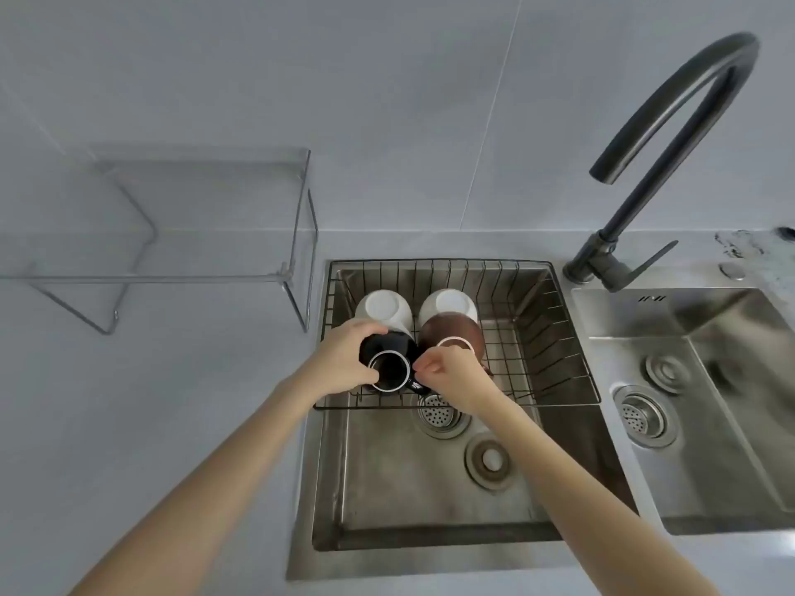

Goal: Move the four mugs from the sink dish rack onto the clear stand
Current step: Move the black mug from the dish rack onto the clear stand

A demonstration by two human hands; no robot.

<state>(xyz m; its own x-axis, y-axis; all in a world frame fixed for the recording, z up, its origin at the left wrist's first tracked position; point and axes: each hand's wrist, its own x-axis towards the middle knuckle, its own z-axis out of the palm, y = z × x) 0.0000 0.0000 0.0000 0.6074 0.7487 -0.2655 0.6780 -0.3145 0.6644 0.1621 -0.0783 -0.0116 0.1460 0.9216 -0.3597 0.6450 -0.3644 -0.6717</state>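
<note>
A wire dish rack spans the back of the left sink basin. Upside down at its back left stand two white mugs. In front of them a black mug is tipped so that its white-rimmed mouth faces me. My left hand wraps around its left side. My right hand pinches the black mug's handle on its right side. A brown mug stands just behind my right hand. The clear stand is on the counter to the left of the sink, with nothing on top.
A dark curved faucet rises between the two steel basins. The right basin has two drains. The left basin's drain lies under the rack's front edge. Grey counter runs left of the sink, below a tiled wall.
</note>
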